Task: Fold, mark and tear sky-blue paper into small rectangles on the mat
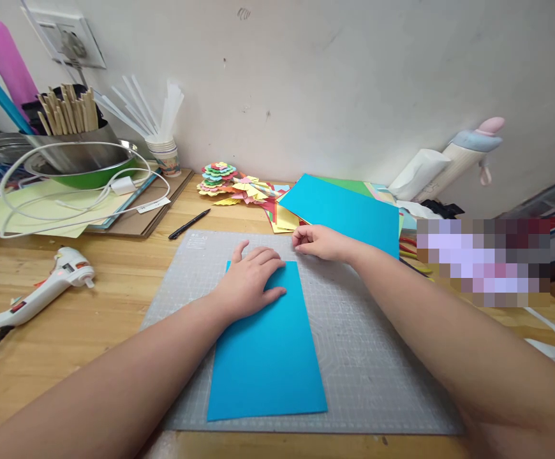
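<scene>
A blue sheet of paper (268,370), narrow and upright in shape, lies on a grey gridded cutting mat (363,357); it looks folded, though I cannot see its layers clearly. My left hand (253,280) rests flat on the paper's upper part, fingers spread. Just beyond the paper's top right corner, my right hand (320,242) hovers over or touches the mat with its fingers curled in, and no object shows in them. Another blue sheet (344,204) lies behind that hand on a pile of coloured papers.
A white glue gun (48,287) lies at left, a black pen (189,224) above the mat. Layered paper flowers (217,178) sit by the wall. Farther left are a paper cup (165,156) of white sticks, a metal container (81,146) of wooden sticks and a white cable (7,185).
</scene>
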### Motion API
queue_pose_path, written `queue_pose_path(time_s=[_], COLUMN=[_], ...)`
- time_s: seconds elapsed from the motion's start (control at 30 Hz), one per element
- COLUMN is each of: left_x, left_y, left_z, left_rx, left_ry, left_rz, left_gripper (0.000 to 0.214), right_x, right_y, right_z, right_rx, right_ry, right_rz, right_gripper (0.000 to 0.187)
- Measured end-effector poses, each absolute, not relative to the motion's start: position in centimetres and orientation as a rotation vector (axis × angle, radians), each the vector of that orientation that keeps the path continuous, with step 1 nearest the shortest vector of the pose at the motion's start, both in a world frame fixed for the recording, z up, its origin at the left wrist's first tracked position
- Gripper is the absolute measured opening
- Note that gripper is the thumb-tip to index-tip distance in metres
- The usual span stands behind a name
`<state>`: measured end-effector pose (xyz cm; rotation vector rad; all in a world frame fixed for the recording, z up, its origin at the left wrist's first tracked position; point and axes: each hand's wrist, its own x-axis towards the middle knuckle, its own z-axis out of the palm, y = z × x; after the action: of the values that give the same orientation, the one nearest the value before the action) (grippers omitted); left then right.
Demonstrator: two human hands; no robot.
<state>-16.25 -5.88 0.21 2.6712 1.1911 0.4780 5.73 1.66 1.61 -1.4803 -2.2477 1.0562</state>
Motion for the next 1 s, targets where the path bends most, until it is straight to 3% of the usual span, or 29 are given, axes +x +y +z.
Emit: queue_pose_path(time_s=[0.07, 0.3, 0.5, 0.6, 0.73, 0.93, 1.0], left_x=[-16.2, -15.9, -17.1, -19.1, -21.3, -21.0, -20.8], left_y=[-5.9, -5.9, -5.3, -5.2, -6.4, -7.3, -7.2], left_z=[0.3, -0.4, 1.9, 4.0, 5.5, 5.5, 5.5], left_rx=[2.643, 2.522, 2.218, 1.959, 1.734, 1.468, 1.408], left_ry=[1.29, 1.466, 1.585, 1.598, 1.338, 1.21, 1.229], left_rz=[0.508, 0.573, 0.774, 0.773, 0.555, 0.541, 0.601], left_gripper=[0.047, 0.065, 0.067, 0.06, 0.039, 0.041, 0.043], right_x=[5.4, 3.9, 4.1, 5.3, 7.1, 6.1, 5.0], right_y=[0.4, -3.1, -4.5, -5.2, -5.4, -7.7, -9.8], right_z=[1.3, 0.6, 1.4, 2.3, 2.6, 2.1, 2.4], right_rx=[-1.541, -1.563, -1.411, -1.298, -1.202, -1.432, -1.433], right_ry=[-2.174, -2.097, -1.908, -1.648, -1.336, -1.112, -1.175], right_rz=[0.949, 0.86, 1.161, 1.237, 1.244, 0.956, 1.014], right_gripper=[0.009, 0.044, 0.03, 0.032, 0.04, 0.038, 0.04])
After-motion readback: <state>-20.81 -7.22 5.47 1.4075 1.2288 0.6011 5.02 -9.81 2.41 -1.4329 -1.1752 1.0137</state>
